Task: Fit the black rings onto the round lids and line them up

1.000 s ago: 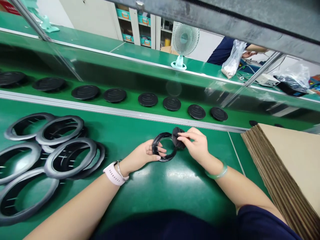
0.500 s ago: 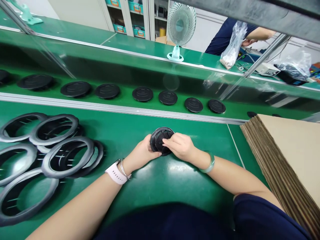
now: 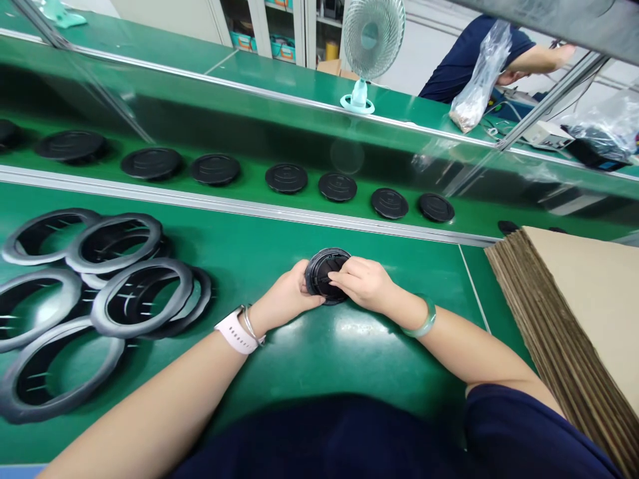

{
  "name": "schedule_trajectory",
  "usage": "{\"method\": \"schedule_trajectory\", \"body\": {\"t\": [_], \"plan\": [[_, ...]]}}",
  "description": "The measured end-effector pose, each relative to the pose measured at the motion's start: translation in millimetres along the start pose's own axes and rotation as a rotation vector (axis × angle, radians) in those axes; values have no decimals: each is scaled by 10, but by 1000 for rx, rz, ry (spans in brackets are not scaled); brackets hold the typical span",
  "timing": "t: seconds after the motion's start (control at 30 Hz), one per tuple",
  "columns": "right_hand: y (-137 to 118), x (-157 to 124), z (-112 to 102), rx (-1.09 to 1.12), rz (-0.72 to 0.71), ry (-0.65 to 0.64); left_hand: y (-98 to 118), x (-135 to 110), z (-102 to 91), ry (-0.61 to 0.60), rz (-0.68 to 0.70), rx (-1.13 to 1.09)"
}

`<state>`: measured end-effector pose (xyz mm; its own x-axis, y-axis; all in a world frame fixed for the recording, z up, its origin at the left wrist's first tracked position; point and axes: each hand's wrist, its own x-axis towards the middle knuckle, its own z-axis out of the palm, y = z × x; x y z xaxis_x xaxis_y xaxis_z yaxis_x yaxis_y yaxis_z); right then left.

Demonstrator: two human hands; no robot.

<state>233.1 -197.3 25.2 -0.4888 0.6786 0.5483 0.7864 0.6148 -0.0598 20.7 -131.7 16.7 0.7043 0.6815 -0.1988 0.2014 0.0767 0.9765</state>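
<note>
My left hand grips the left rim of a round black plastic part, thumb at its lower edge and fingers curled behind. The part is tilted so its recessed inner face is toward me. My right hand is closed in a pinch at the middle of that face, on a raised bit that the fingertips partly cover. Whether something small and separate sits between those fingertips, I cannot make out. Both hands are over the green tabletop.
Several large black rings lie overlapping at the left. Behind a metal rail, a green belt-like strip carries a row of black discs. Stacked cardboard sheets stand at the right. Beyond are a fan and a person's arm.
The view has shifted slightly, so the scene sits a little higher and to the right. Both hands keep the same hold on the round black part.
</note>
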Motion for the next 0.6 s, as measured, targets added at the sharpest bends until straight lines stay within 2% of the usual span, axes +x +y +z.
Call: {"method": "schedule_trajectory", "body": {"t": [0.23,0.6], "plan": [[-49,21,-33,7,36,-15,29,-15,32,-54,-5,-91],[-135,67,-58,-56,60,-144,-2,-6,19,-50,-16,-70]]}}
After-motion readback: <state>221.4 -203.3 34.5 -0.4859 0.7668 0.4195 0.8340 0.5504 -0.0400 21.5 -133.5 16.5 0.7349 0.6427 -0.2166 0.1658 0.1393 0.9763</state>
